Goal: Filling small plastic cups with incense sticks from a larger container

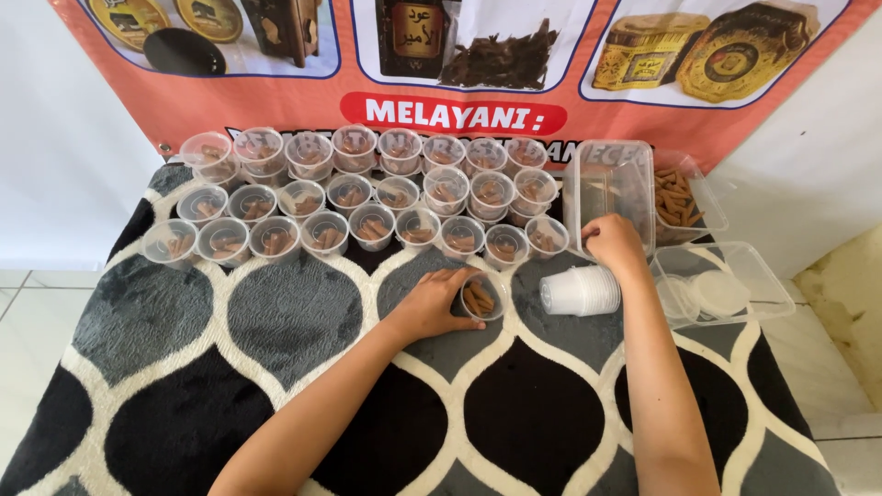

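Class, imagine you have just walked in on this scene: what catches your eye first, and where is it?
First, the rows of small clear cups filled with brown sticks, packed along the far edge of the black, grey and white patterned rug. Next, the left hand touching one filled cup at the centre, and the right hand above a stack of empty cups.

Rows of filled clear cups (349, 193) line a black, grey and cream patterned rug (276, 321) beneath an orange banner (643, 119).

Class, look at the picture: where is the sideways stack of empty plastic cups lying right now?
In the head view, the stack of empty cups lies on its side on the patterned rug, right of centre, just below the right hand and right of the filled cup at the left hand.
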